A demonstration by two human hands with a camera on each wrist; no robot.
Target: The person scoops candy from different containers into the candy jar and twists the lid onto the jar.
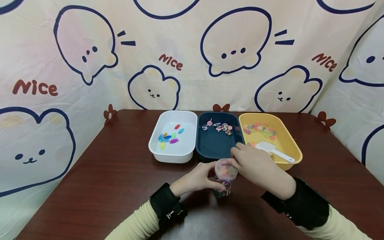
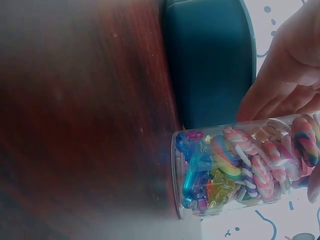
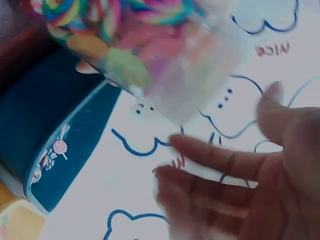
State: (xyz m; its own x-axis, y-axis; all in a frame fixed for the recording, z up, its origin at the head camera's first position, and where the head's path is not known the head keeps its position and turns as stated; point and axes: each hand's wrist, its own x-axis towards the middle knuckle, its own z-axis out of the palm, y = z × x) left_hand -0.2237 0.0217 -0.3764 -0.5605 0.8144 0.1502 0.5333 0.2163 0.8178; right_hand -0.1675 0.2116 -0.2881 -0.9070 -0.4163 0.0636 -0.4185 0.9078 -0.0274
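A clear plastic jar stands on the table in front of the dark tray, topped by a translucent lid. Through its wall in the left wrist view show swirled lollipop pieces above shiny blue and yellow candy-shaped pieces. My left hand grips the jar from the left, thumb in front and fingers behind. Beside the lid is my right hand; in the right wrist view its fingers are loosely bent and stand apart from the jar, holding nothing.
Behind the jar sit three trays side by side: a white tray with colourful candy pieces, a dark blue tray with small lollipops, and a yellow tray with pastel star-like pieces. A white scoop lies across the yellow tray.
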